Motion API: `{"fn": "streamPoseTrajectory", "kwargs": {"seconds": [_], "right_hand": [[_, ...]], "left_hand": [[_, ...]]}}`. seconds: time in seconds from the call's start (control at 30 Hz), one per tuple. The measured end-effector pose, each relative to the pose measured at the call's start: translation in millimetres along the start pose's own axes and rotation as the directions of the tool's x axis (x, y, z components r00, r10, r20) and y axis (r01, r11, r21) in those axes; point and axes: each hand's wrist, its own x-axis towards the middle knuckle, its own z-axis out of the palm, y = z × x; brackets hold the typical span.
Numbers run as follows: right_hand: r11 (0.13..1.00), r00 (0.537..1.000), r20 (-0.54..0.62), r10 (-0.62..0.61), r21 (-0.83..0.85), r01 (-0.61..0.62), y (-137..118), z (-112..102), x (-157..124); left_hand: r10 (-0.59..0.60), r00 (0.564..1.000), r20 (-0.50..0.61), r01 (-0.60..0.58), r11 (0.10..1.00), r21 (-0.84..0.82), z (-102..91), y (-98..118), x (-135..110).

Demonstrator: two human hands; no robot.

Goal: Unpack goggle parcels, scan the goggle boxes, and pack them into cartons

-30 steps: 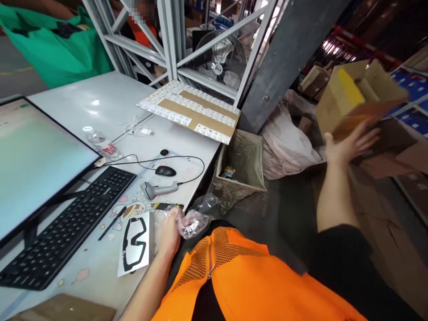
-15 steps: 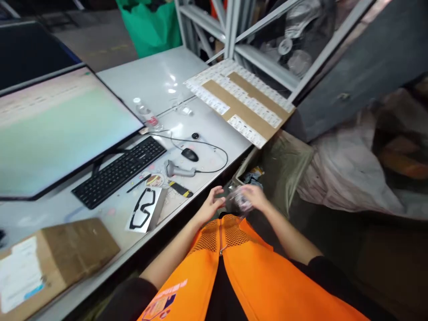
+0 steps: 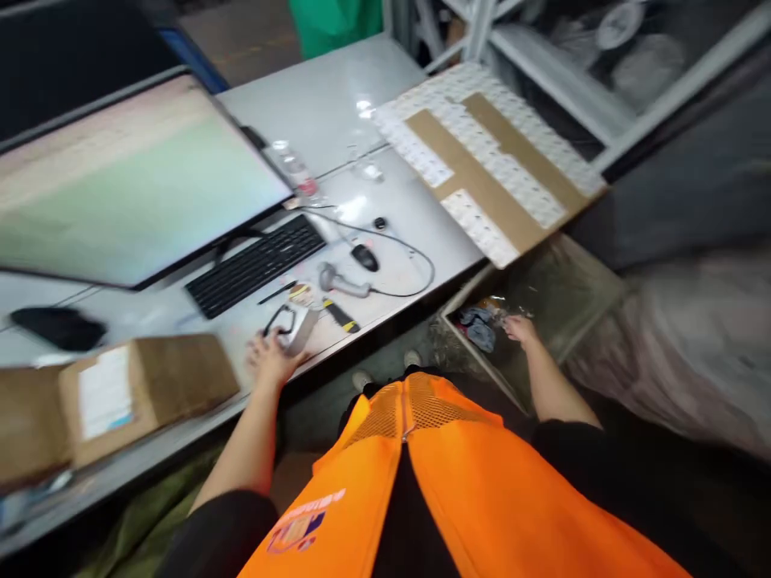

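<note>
My left hand (image 3: 269,359) rests on the white packet printed with black goggles (image 3: 290,328) at the near edge of the grey table (image 3: 337,112), fingers closing on its lower end. My right hand (image 3: 519,328) reaches out low over the open brown waste box (image 3: 560,293) beside the table; its fingers are blurred and nothing shows in them. The clear plastic wrapper is no longer in view. An orange mesh vest (image 3: 434,490) fills the bottom of the view.
On the table stand a monitor (image 3: 120,185), a black keyboard (image 3: 256,265), a mouse (image 3: 365,258), a barcode scanner (image 3: 340,282), a water bottle (image 3: 294,170), a label-covered cardboard sheet (image 3: 487,152) and a cardboard box (image 3: 114,397). White sacks (image 3: 692,337) lie at right.
Both hands were together at the table edge with the clear wrapper. Now the left has moved onto the goggles packet and the right has swung over the waste box; the view tilted down-left.
</note>
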Motion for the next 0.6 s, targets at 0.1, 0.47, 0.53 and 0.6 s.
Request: {"fn": "streamPoseTrajectory", "kwargs": {"seconds": [0.1, 0.47, 0.53, 0.6], "right_hand": [[0.996, 0.990, 0.126, -0.070, -0.043, 0.076, -25.7, 47.7, -4.6], [0.729, 0.709, 0.429, -0.560, -0.152, 0.668, -194.0, 274.2, -36.3], [0.657, 0.703, 0.433, -0.565, -0.280, 0.700, -232.3, 314.8, -32.6], [0.616, 0.737, 0.439, -0.514, -0.409, 0.673, -260.5, 348.2, -28.8]], "left_hand": [[-0.053, 0.996, 0.078, 0.062, 0.992, -0.111, -1.3, 2.3, 1.1], [0.021, 0.995, -0.096, -0.064, 0.880, -0.470, 23.0, -43.9, -37.4], [0.016, 0.985, -0.169, -0.105, 0.840, -0.532, 28.0, -49.8, -59.1], [-0.001, 0.968, -0.249, -0.145, 0.811, -0.567, 31.0, -57.0, -76.5]]}}
